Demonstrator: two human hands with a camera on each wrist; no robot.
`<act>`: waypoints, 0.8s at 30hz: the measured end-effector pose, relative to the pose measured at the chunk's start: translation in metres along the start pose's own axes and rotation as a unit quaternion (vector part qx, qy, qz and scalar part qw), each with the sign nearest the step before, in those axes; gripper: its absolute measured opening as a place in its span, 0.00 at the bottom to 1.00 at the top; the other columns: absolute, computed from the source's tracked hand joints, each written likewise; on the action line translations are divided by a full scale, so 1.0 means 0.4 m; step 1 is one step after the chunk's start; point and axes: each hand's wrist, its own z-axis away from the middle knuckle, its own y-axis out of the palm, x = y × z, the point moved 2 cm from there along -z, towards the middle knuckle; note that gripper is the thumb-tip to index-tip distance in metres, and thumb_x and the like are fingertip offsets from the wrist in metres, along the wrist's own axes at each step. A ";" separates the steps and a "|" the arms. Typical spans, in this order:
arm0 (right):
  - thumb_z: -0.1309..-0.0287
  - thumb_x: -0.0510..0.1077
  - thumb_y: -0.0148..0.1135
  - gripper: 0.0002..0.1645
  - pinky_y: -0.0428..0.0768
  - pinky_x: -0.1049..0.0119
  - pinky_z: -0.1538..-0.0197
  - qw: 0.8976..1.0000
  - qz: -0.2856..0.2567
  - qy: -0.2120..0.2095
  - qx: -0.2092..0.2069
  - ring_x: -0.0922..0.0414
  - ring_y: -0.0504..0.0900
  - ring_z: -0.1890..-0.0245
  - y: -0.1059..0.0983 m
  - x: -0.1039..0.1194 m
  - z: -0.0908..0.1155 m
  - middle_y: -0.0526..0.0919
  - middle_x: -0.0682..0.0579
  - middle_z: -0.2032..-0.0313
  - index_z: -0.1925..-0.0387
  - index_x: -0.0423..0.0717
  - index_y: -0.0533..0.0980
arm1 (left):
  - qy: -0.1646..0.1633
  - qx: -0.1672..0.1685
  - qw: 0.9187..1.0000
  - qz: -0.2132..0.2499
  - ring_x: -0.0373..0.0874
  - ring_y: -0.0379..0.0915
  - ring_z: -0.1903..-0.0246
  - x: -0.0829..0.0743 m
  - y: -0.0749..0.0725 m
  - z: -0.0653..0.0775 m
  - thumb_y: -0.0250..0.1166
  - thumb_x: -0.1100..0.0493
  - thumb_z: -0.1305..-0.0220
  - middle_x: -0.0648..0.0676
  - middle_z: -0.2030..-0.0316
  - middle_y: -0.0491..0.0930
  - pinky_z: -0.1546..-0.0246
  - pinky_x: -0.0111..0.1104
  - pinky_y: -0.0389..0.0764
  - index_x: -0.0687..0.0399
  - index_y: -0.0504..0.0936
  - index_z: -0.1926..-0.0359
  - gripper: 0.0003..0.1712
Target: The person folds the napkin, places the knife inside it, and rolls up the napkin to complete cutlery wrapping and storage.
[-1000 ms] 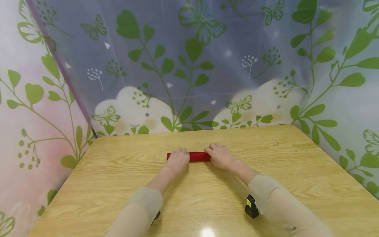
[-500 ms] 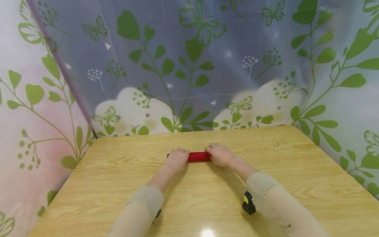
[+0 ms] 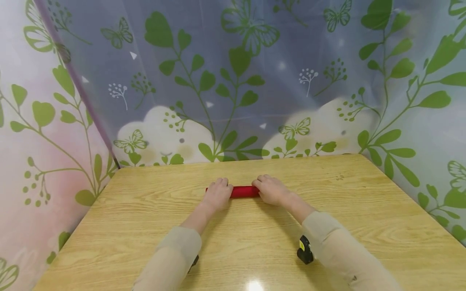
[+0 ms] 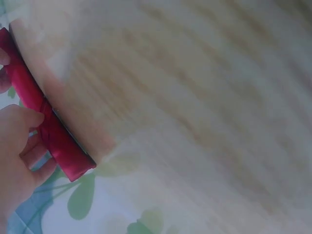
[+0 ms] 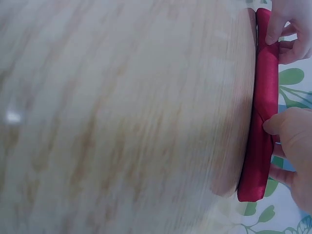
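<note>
A rolled red cloth (image 3: 242, 192) with a satiny sheen lies crosswise on the far half of the wooden table. My left hand (image 3: 218, 195) grips it near its left end, and my right hand (image 3: 271, 190) holds its right end. In the left wrist view, the left hand (image 4: 17, 151) has its thumb on the near side of the roll (image 4: 29, 92) and its fingers on the far side. The right hand (image 5: 295, 141) pinches the roll (image 5: 265, 87) the same way in the right wrist view, where a fold line crosses the cloth near the thumb.
The light wood-grain table (image 3: 251, 242) ends at a patterned curtain (image 3: 240, 101) at the back, with more patterned cloth on both sides. A black wrist camera (image 3: 305, 250) with a yellow label hangs under the right sleeve (image 3: 342, 242).
The left hand's fingers have shifted slightly up and forward on the roll. The right forearm has drawn a little inward; the roll stays in about the same place.
</note>
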 end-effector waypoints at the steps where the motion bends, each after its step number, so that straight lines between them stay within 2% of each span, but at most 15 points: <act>1: 0.45 0.35 0.58 0.15 0.75 0.54 0.55 1.000 0.002 0.000 -0.003 0.47 0.74 0.54 0.001 0.000 0.000 0.76 0.45 0.57 0.54 0.41 0.74 | 0.001 0.003 1.000 -0.002 0.50 0.67 0.58 0.000 0.000 0.001 0.63 0.63 0.44 0.56 0.61 0.71 0.60 0.39 0.74 0.58 0.78 0.56 0.13; 5: 0.44 0.35 0.57 0.14 0.76 0.53 0.59 1.000 0.011 0.003 -0.006 0.48 0.73 0.55 0.006 0.001 0.002 0.74 0.46 0.58 0.54 0.43 0.73 | 0.002 0.010 1.000 -0.008 0.50 0.66 0.57 0.000 0.003 0.004 0.62 0.61 0.42 0.56 0.59 0.70 0.59 0.40 0.73 0.58 0.76 0.53 0.14; 9: 0.41 0.37 0.55 0.15 0.74 0.49 0.58 0.999 0.027 0.013 0.024 0.47 0.70 0.53 0.015 0.004 0.002 0.71 0.46 0.55 0.52 0.44 0.70 | 0.003 0.015 1.000 -0.009 0.50 0.65 0.56 0.000 0.008 0.007 0.60 0.61 0.40 0.56 0.59 0.70 0.57 0.41 0.72 0.58 0.75 0.52 0.15; 14: 0.41 0.42 0.58 0.18 0.72 0.45 0.55 0.998 0.036 0.020 0.046 0.46 0.68 0.51 0.020 0.009 0.002 0.69 0.45 0.53 0.50 0.45 0.67 | 0.002 0.026 1.000 -0.007 0.51 0.64 0.54 0.000 0.013 0.007 0.59 0.61 0.39 0.56 0.57 0.69 0.55 0.42 0.71 0.58 0.74 0.50 0.16; 20: 0.39 0.40 0.54 0.16 0.72 0.45 0.56 0.999 0.018 0.033 0.029 0.46 0.69 0.51 0.020 0.002 0.003 0.69 0.45 0.53 0.48 0.44 0.68 | -0.007 0.028 0.999 0.019 0.52 0.64 0.50 0.009 0.011 0.011 0.58 0.55 0.37 0.58 0.53 0.69 0.52 0.44 0.69 0.59 0.72 0.46 0.21; 24: 0.37 0.46 0.54 0.20 0.69 0.44 0.52 0.999 0.010 0.029 -0.007 0.45 0.69 0.47 -0.001 -0.018 0.017 0.72 0.45 0.49 0.44 0.45 0.69 | -0.026 0.020 0.998 0.048 0.55 0.62 0.44 0.037 0.007 0.021 0.53 0.46 0.34 0.61 0.46 0.68 0.45 0.47 0.64 0.58 0.67 0.39 0.28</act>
